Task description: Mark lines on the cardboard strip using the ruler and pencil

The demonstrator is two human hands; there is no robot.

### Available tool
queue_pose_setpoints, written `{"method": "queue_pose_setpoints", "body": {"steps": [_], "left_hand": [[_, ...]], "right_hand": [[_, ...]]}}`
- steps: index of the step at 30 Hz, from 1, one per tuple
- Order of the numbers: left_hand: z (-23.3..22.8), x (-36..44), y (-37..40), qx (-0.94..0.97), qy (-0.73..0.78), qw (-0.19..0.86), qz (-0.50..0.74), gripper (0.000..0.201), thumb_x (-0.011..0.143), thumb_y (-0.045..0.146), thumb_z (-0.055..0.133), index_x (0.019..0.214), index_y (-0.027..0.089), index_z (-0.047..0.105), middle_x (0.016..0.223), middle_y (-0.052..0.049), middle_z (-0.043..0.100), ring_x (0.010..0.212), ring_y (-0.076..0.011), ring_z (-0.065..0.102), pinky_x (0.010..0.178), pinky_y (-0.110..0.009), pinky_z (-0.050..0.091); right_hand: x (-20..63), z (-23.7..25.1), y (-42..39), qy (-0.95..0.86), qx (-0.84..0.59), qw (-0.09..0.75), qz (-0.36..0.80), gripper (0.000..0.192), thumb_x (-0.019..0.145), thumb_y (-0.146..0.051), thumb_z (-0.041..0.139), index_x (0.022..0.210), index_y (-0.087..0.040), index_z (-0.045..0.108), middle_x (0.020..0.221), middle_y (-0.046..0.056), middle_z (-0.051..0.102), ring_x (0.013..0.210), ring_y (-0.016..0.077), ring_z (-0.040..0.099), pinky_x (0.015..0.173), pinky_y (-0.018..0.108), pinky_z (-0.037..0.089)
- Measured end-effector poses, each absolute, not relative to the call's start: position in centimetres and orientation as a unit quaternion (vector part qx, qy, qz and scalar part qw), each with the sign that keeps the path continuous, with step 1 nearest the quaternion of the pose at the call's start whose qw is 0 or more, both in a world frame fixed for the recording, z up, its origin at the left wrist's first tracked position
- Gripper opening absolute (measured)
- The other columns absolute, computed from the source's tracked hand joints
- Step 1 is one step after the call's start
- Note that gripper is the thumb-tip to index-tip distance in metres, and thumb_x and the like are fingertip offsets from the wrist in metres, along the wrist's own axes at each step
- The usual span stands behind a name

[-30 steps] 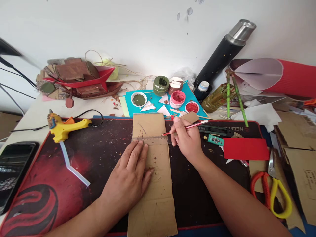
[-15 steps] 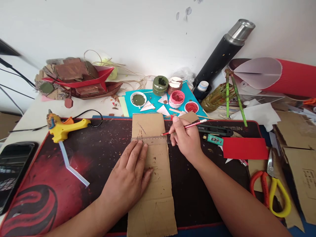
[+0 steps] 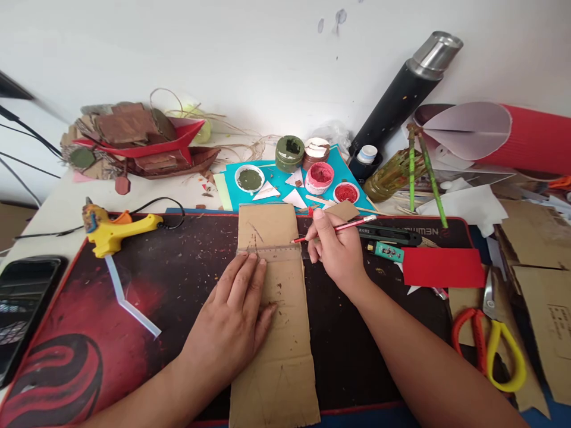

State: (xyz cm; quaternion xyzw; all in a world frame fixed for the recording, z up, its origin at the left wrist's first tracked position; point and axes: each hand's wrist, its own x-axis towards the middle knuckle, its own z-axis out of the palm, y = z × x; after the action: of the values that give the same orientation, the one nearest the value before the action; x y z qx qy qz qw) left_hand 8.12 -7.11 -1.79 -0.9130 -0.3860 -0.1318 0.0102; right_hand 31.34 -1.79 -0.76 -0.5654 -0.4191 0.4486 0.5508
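Note:
A long strip of brown cardboard [image 3: 292, 315] lies lengthwise on the dark mat. Across its upper part rests a clear ruler [image 3: 285, 254]. My left hand [image 3: 232, 318] lies flat, its outstretched fingertips pressing the ruler's lower edge and the cardboard, thumb resting on the strip. A red-and-white pencil [image 3: 350, 224] is pinched in my right hand [image 3: 341, 255], just right of the strip. The pencil tip points left and meets the ruler's upper edge near the cardboard's right side. Dark lines and small scuffs mark the cardboard above and below the ruler.
A yellow glue gun [image 3: 118, 232] lies on the left, beside a phone [image 3: 27, 309]. Behind the mat are paint jars [image 3: 289, 154] on blue paper and a model boat [image 3: 147, 139]. On the right lie a box cutter [image 3: 392, 236], red paper [image 3: 444, 267] and scissors [image 3: 489, 333].
Both hands, the ruler and the pencil stay almost in the same place. The view shifts very slightly.

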Motion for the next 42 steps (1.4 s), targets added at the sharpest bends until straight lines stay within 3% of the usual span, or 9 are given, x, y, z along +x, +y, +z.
{"method": "queue_pose_setpoints", "body": {"steps": [16, 31, 42], "left_hand": [[-1.83, 8.11, -7.09, -0.912, -0.386, -0.004, -0.136, 0.073, 0.111, 0.034, 0.05, 0.172, 0.0, 0.029, 0.156, -0.03, 0.059, 0.151, -0.045, 0.053, 0.12, -0.062, 0.054], [-1.54, 8.18, -6.91, -0.919, -0.372, 0.019, -0.133, 0.061, 0.11, 0.033, 0.053, 0.157, -0.005, 0.046, 0.152, -0.032, 0.059, 0.147, -0.0459, 0.055, 0.119, -0.06, 0.055], [-1.59, 8.13, -7.12, -0.91, -0.383, 0.024, -0.154, 0.058, 0.11, 0.033, 0.054, 0.161, 0.003, 0.049, 0.149, -0.027, 0.065, 0.142, -0.042, 0.061, 0.117, -0.057, 0.055]], "right_hand": [[31.45, -0.71, -1.8, -0.435, -0.573, 0.534, 0.445, 0.064, 0.102, -0.076, 0.065, 0.067, -0.023, 0.061, 0.042, -0.007, 0.045, 0.032, 0.0108, 0.049, 0.037, 0.024, 0.031], [31.54, -0.67, -1.35, -0.399, -0.552, 0.57, 0.46, 0.065, 0.095, -0.079, 0.072, 0.064, -0.023, 0.061, 0.041, -0.009, 0.041, 0.029, 0.0101, 0.048, 0.034, 0.024, 0.029], [31.61, -0.64, -1.18, -0.403, -0.547, 0.576, 0.455, 0.066, 0.092, -0.083, 0.07, 0.064, -0.024, 0.06, 0.044, -0.01, 0.04, 0.03, 0.0102, 0.048, 0.033, 0.024, 0.03]]}}
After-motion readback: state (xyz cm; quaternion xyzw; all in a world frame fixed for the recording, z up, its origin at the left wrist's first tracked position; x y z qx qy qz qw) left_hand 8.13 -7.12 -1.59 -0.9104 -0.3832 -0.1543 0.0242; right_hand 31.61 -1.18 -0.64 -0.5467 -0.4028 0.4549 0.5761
